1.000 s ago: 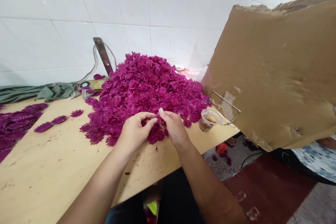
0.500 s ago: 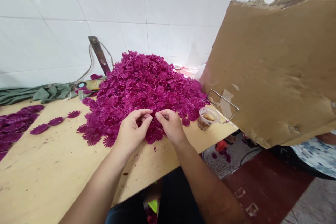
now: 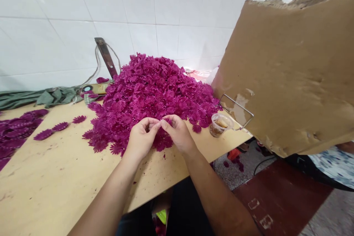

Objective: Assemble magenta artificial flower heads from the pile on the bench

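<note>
A large heap of magenta artificial flower heads (image 3: 155,88) rises on the pale wooden table (image 3: 69,177). At its front edge my left hand (image 3: 143,134) is closed, thumb and fingertips pinched together. My right hand (image 3: 177,132) is also pinched, its fingertips meeting those of the left. Whatever sits between the fingertips is hidden or too small to make out. The lowest flowers lie just behind and below both hands.
A clear plastic cup (image 3: 220,125) with brown contents stands at the right, by a bent wire frame (image 3: 237,112) and a big cardboard sheet (image 3: 290,70). Loose flowers (image 3: 60,126) and a stacked pile (image 3: 16,131) lie left. Green cloth (image 3: 55,96) runs along the wall.
The fingertips of both hands have come together, closing the small gap between them. The view has shifted slightly; the heap looks unchanged.
</note>
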### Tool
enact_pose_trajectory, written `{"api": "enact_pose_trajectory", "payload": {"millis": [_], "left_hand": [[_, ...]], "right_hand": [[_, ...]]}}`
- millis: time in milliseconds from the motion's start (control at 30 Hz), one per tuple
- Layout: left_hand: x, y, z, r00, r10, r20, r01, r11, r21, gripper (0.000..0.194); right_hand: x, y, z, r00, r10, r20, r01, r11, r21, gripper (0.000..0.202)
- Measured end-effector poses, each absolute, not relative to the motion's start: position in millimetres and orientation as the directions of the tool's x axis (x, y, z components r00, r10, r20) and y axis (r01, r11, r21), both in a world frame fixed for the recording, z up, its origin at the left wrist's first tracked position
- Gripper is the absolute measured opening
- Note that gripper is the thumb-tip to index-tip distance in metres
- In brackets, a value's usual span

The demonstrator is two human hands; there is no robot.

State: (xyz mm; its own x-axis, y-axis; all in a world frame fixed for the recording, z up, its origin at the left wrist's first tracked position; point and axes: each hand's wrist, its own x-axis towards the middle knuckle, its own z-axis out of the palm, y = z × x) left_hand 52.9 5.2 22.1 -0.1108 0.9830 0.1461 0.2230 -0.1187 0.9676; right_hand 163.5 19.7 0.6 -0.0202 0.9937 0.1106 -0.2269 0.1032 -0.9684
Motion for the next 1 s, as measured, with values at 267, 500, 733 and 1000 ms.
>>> {"api": "enact_pose_trajectory", "payload": {"millis": [267, 500, 733, 1000], "left_hand": [[48.0, 4.2, 16.4, -0.166, 0.954, 0.25, 0.283, -0.197, 0.939, 0.018], [46.7, -0.5, 18.6, -0.142, 0.916, 0.376, 0.462, -0.275, 0.843, 0.023], [51.8, -1.1, 29.8, -0.033, 0.947, 0.318, 0.503, -0.259, 0.824, 0.018], [52.9, 7.4, 30.6, -0.122, 0.921, 0.369, 0.592, -0.231, 0.772, 0.012]], "right_hand": [[165.8, 18.0, 2.6, -0.157, 0.98, 0.121, -0.225, 0.084, -0.971, 0.014], [165.7, 18.6, -2.2, -0.033, 0.978, 0.204, 0.054, 0.205, -0.977, 0.025], [163.9, 18.9, -0.5, -0.035, 0.985, 0.171, -0.026, 0.171, -0.985, 0.038], [160.6, 13.6, 1.0, -0.17, 0.979, 0.112, -0.282, 0.06, -0.958, 0.031]]}}
